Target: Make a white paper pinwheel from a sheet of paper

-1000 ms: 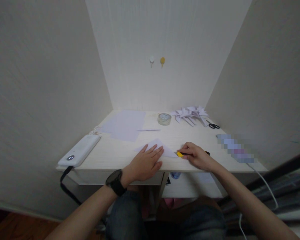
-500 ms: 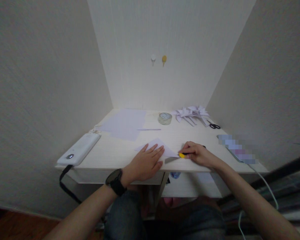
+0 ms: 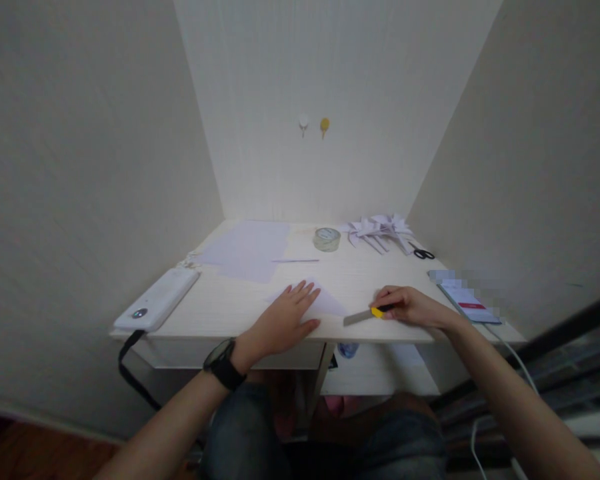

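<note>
My left hand (image 3: 286, 319) lies with fingers stretched out on a folded sheet of white paper (image 3: 326, 301) near the desk's front edge. The sheet's pointed corner reaches to the right, beyond my fingers. In my right hand (image 3: 409, 308) is a utility knife (image 3: 377, 313) with a yellow and black handle, my fingers closed round it. Its long blade is out and points left, its tip close to the paper's right corner. Whether the blade touches the paper I cannot tell.
White sheets (image 3: 250, 248) and a thin paper stick (image 3: 296, 261) lie on the desk's left half. Behind are a tape roll (image 3: 327, 239), paper pinwheels (image 3: 380, 230) and scissors (image 3: 423, 253). A phone (image 3: 467, 301) lies right, a white device (image 3: 159, 299) with a black strap left.
My right hand has drawn the knife a little to the right, away from the paper's corner, so more of the blade shows. My left hand stays on the paper, slightly further left in view.
</note>
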Demonstrator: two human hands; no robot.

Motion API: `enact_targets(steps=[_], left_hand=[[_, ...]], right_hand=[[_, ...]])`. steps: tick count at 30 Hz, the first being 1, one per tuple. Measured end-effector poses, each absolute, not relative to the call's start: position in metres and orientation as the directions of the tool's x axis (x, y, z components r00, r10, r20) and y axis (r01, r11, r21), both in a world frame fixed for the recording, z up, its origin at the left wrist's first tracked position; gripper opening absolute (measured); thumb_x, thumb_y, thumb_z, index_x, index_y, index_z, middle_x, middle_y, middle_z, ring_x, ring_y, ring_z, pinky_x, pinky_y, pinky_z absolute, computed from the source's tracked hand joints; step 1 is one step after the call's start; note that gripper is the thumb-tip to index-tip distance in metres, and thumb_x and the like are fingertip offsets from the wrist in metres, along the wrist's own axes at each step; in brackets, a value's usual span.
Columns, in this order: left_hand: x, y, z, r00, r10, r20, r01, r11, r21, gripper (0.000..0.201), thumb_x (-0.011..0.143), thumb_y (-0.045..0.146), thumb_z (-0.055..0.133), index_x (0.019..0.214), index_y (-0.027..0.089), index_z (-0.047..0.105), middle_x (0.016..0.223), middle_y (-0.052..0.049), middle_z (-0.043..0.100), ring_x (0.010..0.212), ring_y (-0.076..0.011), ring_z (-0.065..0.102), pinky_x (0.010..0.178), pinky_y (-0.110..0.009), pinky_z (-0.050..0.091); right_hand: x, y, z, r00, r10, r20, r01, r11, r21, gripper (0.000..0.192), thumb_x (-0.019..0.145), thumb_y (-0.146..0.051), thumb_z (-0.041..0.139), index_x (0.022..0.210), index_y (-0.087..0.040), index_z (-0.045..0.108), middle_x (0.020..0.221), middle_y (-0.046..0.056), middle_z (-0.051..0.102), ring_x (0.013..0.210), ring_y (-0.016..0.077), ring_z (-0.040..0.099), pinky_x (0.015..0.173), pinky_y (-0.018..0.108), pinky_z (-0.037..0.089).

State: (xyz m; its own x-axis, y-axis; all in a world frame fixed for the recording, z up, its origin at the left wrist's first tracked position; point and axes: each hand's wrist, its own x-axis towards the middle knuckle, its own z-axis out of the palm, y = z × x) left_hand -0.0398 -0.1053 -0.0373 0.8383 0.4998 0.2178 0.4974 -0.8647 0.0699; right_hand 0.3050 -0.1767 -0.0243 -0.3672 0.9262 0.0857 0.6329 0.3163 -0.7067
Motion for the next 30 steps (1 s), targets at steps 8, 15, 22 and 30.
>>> enact_targets(steps=[8,15,22,30], left_hand=[[-0.035,-0.097,-0.008,0.918,0.359,0.169,0.384,-0.912,-0.148,0.026,0.099,0.028,0.048,0.117,0.016,0.063,0.119,-0.015,0.07,0.112,-0.0273,0.066,0.098,-0.042,0.05],[-0.033,-0.104,0.012,0.935,0.338,0.108,0.355,-0.886,-0.299,0.017,0.088,0.004,0.054,0.085,0.012,0.068,0.078,-0.013,0.072,0.078,-0.0268,0.071,0.069,-0.037,0.054],[-0.036,-0.099,0.024,0.748,0.549,0.373,0.561,-0.823,0.087,0.018,0.085,0.014,0.057,0.081,0.014,0.075,0.079,-0.014,0.075,0.078,-0.028,0.072,0.072,-0.038,0.053],[-0.034,-0.094,0.012,0.067,0.993,0.095,-0.315,-0.069,0.946,0.06,0.069,0.006,0.075,0.127,0.007,0.059,0.093,-0.011,0.075,0.077,-0.016,0.071,0.074,-0.028,0.057]], right_hand=[[0.333,-0.178,-0.024,-0.266,0.957,0.113,0.708,0.274,-0.651,0.034,0.079,-0.041,0.068,0.105,-0.021,0.078,0.106,0.009,0.073,0.097,0.0241,0.067,0.091,0.038,0.05],[0.32,-0.179,-0.034,-0.119,0.972,0.203,0.809,0.214,-0.548,0.031,0.081,-0.033,0.064,0.105,-0.019,0.077,0.106,0.01,0.073,0.096,0.025,0.067,0.089,0.037,0.051],[0.313,-0.185,-0.037,-0.047,0.969,0.243,0.863,0.162,-0.478,0.032,0.083,-0.03,0.06,0.109,-0.019,0.075,0.109,0.012,0.07,0.096,0.0247,0.067,0.089,0.037,0.051],[0.296,-0.191,-0.033,0.023,0.97,0.24,0.949,0.054,-0.31,0.035,0.09,-0.033,0.054,0.112,-0.016,0.075,0.108,0.013,0.068,0.095,0.0244,0.065,0.087,0.034,0.049]])
